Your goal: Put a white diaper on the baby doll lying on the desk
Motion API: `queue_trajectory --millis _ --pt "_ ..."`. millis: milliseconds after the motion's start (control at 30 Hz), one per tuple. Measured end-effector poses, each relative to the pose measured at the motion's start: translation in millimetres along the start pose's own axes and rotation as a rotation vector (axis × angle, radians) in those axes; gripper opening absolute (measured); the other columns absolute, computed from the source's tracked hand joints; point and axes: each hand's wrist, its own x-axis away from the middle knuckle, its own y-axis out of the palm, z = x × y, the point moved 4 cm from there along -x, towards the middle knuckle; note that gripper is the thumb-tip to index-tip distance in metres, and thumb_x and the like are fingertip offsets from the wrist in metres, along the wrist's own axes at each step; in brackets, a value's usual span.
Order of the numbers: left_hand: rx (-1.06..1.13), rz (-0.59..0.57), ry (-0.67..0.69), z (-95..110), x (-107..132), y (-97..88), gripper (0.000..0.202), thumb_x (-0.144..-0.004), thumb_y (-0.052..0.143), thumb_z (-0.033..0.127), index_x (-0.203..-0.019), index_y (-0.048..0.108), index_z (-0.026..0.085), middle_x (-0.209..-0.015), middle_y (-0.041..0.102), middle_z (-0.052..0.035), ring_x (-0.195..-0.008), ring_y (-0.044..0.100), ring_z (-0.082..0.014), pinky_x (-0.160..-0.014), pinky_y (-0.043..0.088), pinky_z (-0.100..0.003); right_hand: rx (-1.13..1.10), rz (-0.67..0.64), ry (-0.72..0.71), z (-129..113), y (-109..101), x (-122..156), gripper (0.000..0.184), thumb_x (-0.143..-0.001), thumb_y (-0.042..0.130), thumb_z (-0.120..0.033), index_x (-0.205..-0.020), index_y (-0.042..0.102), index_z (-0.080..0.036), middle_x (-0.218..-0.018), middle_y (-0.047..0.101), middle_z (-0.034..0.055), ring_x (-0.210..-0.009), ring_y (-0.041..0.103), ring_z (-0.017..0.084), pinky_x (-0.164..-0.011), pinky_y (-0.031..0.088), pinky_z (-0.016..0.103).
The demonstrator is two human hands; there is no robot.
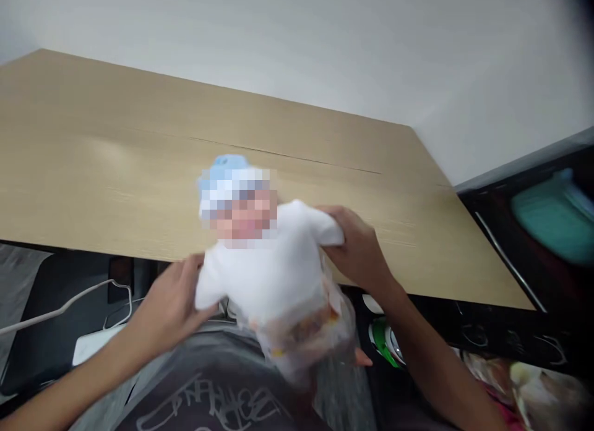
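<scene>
Between my two hands is a doll (273, 276) with a light blue and white hat and a white long-sleeved top. My left hand (179, 295) pinches the sleeve on the left side of the view. On the other side, my right hand (355, 239) grips the opposite sleeve, so the doll's arms are spread. Its face is pixelated. Clear, crinkled plastic with orange patches shows around the doll's lower part, which is blurred. The doll is held above my lap, at the near edge of the wooden table (116, 171).
A white cable (65, 307) runs over a black surface at left, close to a white flat object (93, 344). A green can (385, 341) stands below my right forearm. A teal item (554, 217) lies at far right. The wall (278, 41) rises behind the table.
</scene>
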Motion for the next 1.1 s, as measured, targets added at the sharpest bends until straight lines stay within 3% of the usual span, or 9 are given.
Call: queue_trajectory --millis 100,167,333,500,667,800,900,967,1100 --pt "0.071 -0.13 -0.039 -26.8 76.7 46.5 0.051 -0.087 0.075 0.054 -0.133 0.065 0.034 -0.125 0.08 -0.0146 -0.115 0.077 -0.0454 -0.093 0.061 -0.055 -0.042 -0.154 0.027 -32.8 12.0 62.3 0.031 -0.097 0.064 -0.026 -0.124 0.077 -0.034 -0.118 0.083 0.0089 -0.111 0.076 0.037 -0.096 0.058 0.051" --pt "0.071 -0.168 -0.085 -44.3 113.6 68.3 0.047 -0.085 0.075 0.05 -0.128 0.064 0.035 -0.124 0.081 -0.014 -0.116 0.078 -0.0469 -0.093 0.062 -0.055 -0.059 -0.275 0.035 -49.9 30.8 94.6 0.034 -0.094 0.063 -0.019 -0.123 0.076 -0.032 -0.119 0.083 0.0088 -0.114 0.075 0.036 -0.098 0.057 0.051" --pt "0.089 -0.216 -0.205 -67.9 155.7 88.7 0.059 -0.082 0.072 0.043 -0.137 0.054 0.032 -0.121 0.082 -0.0119 -0.108 0.081 -0.0458 -0.089 0.06 -0.051 -0.117 -0.449 0.049 -62.3 89.2 130.7 0.033 -0.096 0.064 -0.017 -0.126 0.074 -0.027 -0.125 0.083 0.0083 -0.117 0.073 0.032 -0.104 0.054 0.046" --pt "0.09 -0.321 -0.255 -75.5 150.7 97.4 0.051 -0.092 0.066 0.052 -0.132 0.046 0.027 -0.114 0.082 -0.0126 -0.105 0.081 -0.0423 -0.088 0.057 -0.045 -0.24 -0.421 0.188 -35.2 145.7 134.5 0.034 -0.091 0.071 -0.017 -0.123 0.078 -0.026 -0.124 0.082 0.006 -0.12 0.073 0.029 -0.109 0.055 0.041" --pt "-0.07 -0.327 -0.208 -80.9 146.5 95.4 0.064 -0.103 0.055 0.078 -0.134 0.058 0.022 -0.111 0.083 -0.0177 -0.109 0.079 -0.0451 -0.093 0.057 -0.05 -0.285 -0.364 0.312 -7.5 166.9 165.3 0.023 -0.102 0.071 -0.044 -0.113 0.081 -0.026 -0.12 0.083 0.0062 -0.113 0.075 0.026 -0.103 0.06 0.043" --pt "-0.449 -0.136 0.011 -62.2 141.5 78.5 0.072 -0.099 0.063 0.085 -0.12 0.074 0.017 -0.123 0.08 -0.0262 -0.121 0.071 -0.0523 -0.103 0.052 -0.062 -0.483 -0.436 0.435 -1.9 160.0 201.8 0.046 -0.109 0.058 -0.061 -0.105 0.084 -0.023 -0.11 0.088 0.0062 -0.106 0.079 0.028 -0.101 0.061 0.043" --pt "-0.46 0.021 0.212 -31.0 116.7 72.1 0.072 -0.103 0.065 0.081 -0.132 0.074 0.016 -0.142 0.075 -0.0257 -0.13 0.066 -0.0494 -0.106 0.05 -0.06 -0.559 -0.445 0.467 -5.6 154.3 215.8 0.048 -0.104 0.066 -0.062 -0.112 0.088 -0.02 -0.117 0.09 0.0102 -0.11 0.081 0.03 -0.1 0.061 0.04" --pt "-0.304 -0.015 0.396 -8.0 90.3 79.4 0.062 -0.11 0.064 0.071 -0.143 0.07 0.019 -0.15 0.072 -0.0201 -0.138 0.063 -0.0432 -0.112 0.049 -0.056 -0.555 -0.415 0.475 -7.2 154.1 217.5 0.045 -0.102 0.069 -0.06 -0.112 0.088 -0.02 -0.117 0.09 0.0113 -0.109 0.082 0.031 -0.099 0.062 0.039" --pt "-0.006 -0.279 0.632 14.9 44.1 108.2 0.041 -0.119 0.06 0.053 -0.147 0.07 0.025 -0.138 0.076 -0.0114 -0.125 0.068 -0.0303 -0.112 0.049 -0.046 -0.442 -0.356 0.435 -2.7 160.0 212.1 0.036 -0.104 0.067 -0.051 -0.101 0.089 -0.023 -0.107 0.091 0.0092 -0.1 0.083 0.03 -0.095 0.061 0.04"
